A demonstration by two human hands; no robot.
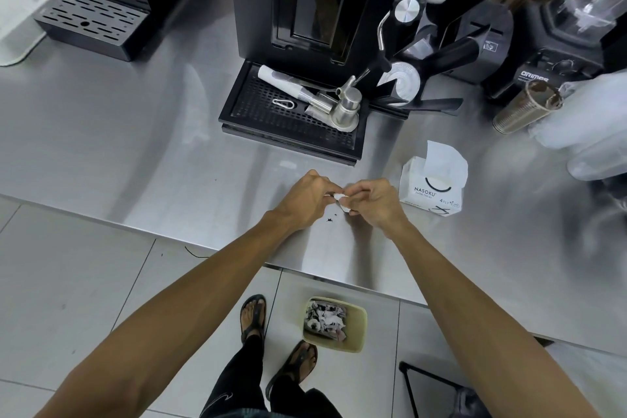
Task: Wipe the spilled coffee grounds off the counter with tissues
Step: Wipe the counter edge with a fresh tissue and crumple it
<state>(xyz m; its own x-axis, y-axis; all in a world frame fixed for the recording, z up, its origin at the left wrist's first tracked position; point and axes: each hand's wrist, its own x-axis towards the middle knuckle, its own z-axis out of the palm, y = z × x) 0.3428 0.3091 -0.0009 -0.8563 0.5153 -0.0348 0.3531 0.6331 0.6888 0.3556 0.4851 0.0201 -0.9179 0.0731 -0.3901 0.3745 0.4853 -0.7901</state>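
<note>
As left hand (307,198) & right hand (373,202) pinch it w/ curled fingers (320,181) at frame centre, the small crumpled white tissue (341,200) looks light, soft, tear-prone: hold its bunched middle; dark coffee-ground specks (330,218) lie just below on steel table (169,146).

The tissue (340,198) is mostly hidden between the left hand (305,201) and right hand (377,202).

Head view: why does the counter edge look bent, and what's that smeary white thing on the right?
In the head view the wide-angle lens bows the counter edge; the steel throws soft glare streaks; the white shape at the right is motion-blurred, perhaps a gloved hand, too smeared to tell; the left hand, right hand and tissue at centre are sharp.
</note>
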